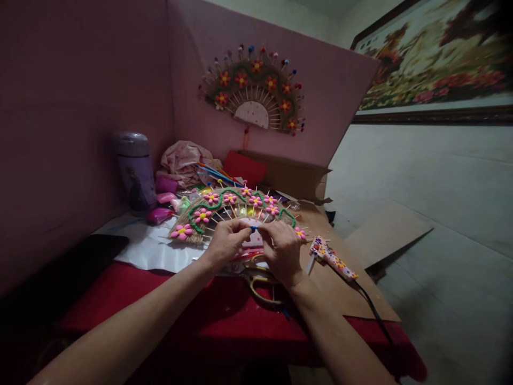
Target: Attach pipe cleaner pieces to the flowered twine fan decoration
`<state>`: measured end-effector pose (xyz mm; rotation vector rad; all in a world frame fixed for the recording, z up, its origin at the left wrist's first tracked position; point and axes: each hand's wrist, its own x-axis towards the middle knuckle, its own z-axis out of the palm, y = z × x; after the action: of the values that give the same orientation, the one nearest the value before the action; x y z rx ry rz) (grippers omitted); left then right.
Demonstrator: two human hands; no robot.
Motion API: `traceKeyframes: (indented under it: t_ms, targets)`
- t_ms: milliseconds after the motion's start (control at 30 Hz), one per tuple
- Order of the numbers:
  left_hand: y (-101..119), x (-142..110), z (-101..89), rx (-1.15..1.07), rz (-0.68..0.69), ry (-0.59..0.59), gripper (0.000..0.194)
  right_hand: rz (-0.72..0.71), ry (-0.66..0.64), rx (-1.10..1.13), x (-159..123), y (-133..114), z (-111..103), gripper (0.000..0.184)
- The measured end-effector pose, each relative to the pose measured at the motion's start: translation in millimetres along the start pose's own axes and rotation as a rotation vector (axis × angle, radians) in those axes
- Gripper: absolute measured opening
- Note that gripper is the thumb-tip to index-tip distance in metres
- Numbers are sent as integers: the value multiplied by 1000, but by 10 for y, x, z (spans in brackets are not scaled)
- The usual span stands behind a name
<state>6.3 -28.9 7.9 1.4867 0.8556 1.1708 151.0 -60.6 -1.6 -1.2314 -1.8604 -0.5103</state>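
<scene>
My left hand [227, 243] and my right hand [281, 247] meet in front of me, each pinching an end of a small dark blue piece [254, 229]. It looks like a fuzzy pipe cleaner, mostly hidden by my fingers. Just behind them lies a twine-covered fan [187, 216] with pink clay flowers [202, 215], a wavy green strip [220, 201] and sticks poking out. My hands partly cover its pale spotted base [253, 240]. Scissors [256, 286] with gold handles rest below my hands. A flower-patterned glue gun [333, 259] lies to the right.
A finished-looking fan [242, 88] hangs on the pink board [320, 91]. A purple tumbler [135, 171] stands at left, beside bags of pink clay [160, 215]. Cardboard [340, 294] and white paper [146, 251] cover parts of the red tabletop [168, 315]. A black cord [374, 310] trails off the edge.
</scene>
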Motion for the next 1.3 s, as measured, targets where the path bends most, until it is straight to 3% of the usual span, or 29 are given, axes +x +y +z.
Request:
traceKeyframes:
  t_ms: [233,567,900,1100,1300]
  targets:
    - [5,-21,119,-371,-122,147,23,44,32,88,-40,-171,97,14]
    - [34,-34,73,-272,-55,-66,23,29,56,-21,23,-4,-59,20]
    - [14,-54,133,-401,-101,111,24,62,43,70,-14,-85,25,12]
    - [-19,-41,115,-216,-23,177,19,31,-1,88,-18,-109,47,16]
    - [-75,-25,42,397,340,215,16,-138,-150,-97,11,-91,13,9]
